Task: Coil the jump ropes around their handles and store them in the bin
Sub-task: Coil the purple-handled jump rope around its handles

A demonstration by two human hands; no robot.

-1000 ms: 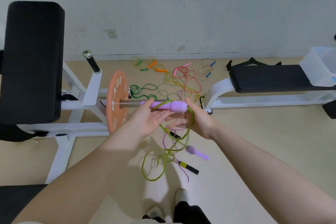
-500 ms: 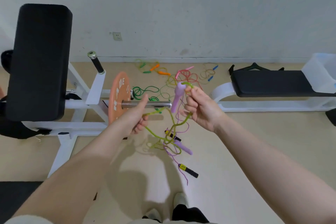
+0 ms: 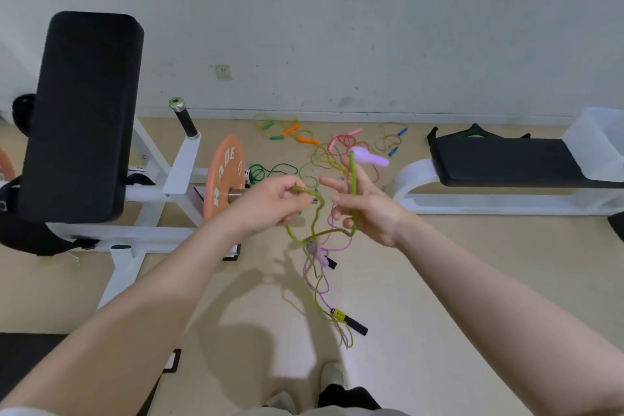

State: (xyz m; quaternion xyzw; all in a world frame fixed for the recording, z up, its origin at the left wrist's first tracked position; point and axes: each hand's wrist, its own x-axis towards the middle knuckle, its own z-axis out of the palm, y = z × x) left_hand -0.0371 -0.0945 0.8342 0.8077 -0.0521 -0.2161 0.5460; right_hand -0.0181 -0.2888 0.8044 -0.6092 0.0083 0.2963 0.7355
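Right hand (image 3: 368, 209) grips lilac plastic handle (image 3: 369, 157), long axis up-right, mid-frame. Left hand (image 3: 277, 201) pinches yellow-green rope (image 3: 317, 219) just left, slack loop hanging between. Clear plastic bin (image 3: 597, 145) far right.

Head-worn camera looks forward and down, close.

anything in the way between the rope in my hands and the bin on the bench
Nothing visible blocks it. The green rope is held up between the left hand and right hand, and the bin sits on the black bench to the right, with only bare floor between.
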